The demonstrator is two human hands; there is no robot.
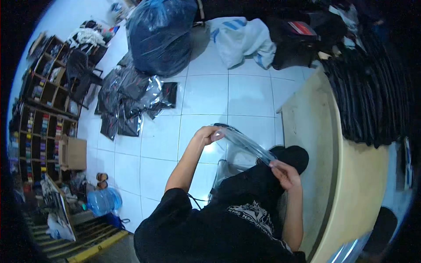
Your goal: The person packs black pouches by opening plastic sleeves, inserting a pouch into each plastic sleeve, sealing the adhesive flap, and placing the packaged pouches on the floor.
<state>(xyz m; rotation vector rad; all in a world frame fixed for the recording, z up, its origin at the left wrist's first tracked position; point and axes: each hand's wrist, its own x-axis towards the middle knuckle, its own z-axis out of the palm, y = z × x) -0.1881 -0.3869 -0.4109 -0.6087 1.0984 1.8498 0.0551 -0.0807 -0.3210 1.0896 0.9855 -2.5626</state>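
Observation:
A clear plastic bag (249, 145) stretches between both hands above my lap, long and narrow as it is held. My left hand (209, 134) is closed on its upper left end. At the lower right end, my right hand (286, 174) pinches the plastic between thumb and fingers. I cannot make out anything inside the bag. Below it are my dark trouser legs, and more clear plastic (222, 172) lies by them near the floor.
To the right, a pale table (364, 175) bears a long row of folded black garments (366, 92). Black garments in clear packets (127, 98) lie on the tiles, near a big dark sack (160, 39). A white sack (241, 41), water jug (104, 201) and shelves (41, 131) stand around.

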